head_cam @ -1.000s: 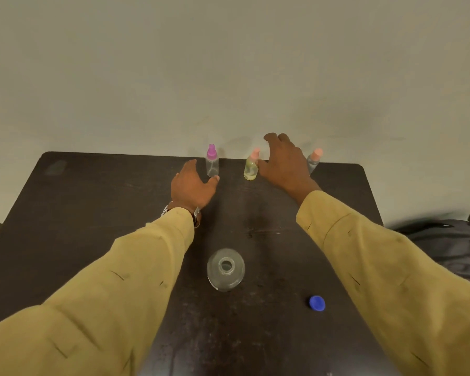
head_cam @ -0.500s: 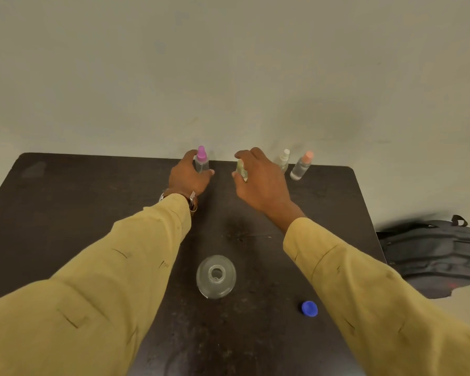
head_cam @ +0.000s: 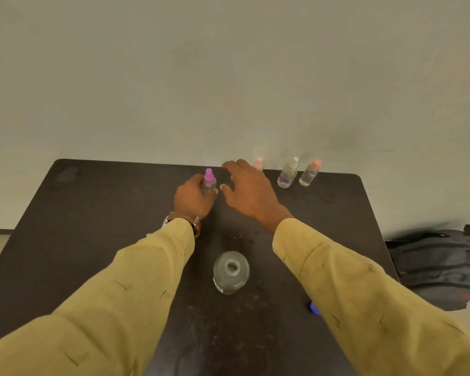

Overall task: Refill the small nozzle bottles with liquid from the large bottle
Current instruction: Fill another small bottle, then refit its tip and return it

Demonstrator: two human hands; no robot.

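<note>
The dark table (head_cam: 92, 213) stands against a pale wall. Taking the large bottle (head_cam: 231, 271) near the table's middle as the clock's centre, the left hand (head_cam: 193, 199) lies at about 11 o'clock. It reaches out of a mustard-yellow sleeve (head_cam: 136, 280) with a wristwatch (head_cam: 196, 225) at the cuff. Its fingers and thumb are curled round the purple-capped bottle (head_cam: 209, 181), which stands upright on the table with its cap clear above the hand.

The large bottle is clear, upright and uncapped, its round mouth facing the camera, between the two forearms and touched by neither.

The right hand (head_cam: 247, 191) is at 12 o'clock, just beside the left hand. Its fingers are spread and fairly straight, with nothing seen in its grasp. Behind it at the table's far edge stands the half-hidden bottle (head_cam: 259, 162). Only its peach cap shows, and I cannot tell whether the hand touches it.

At 1 o'clock the white-capped bottle (head_cam: 287, 175) and the peach-capped bottle (head_cam: 309, 173) stand upright just beside each other, apart from both hands.

At 4 o'clock a blue cap (head_cam: 314, 308) lies on the table, partly covered by the right sleeve. Off the table at 3 o'clock, a dark backpack (head_cam: 440, 261) lies on the floor.
</note>
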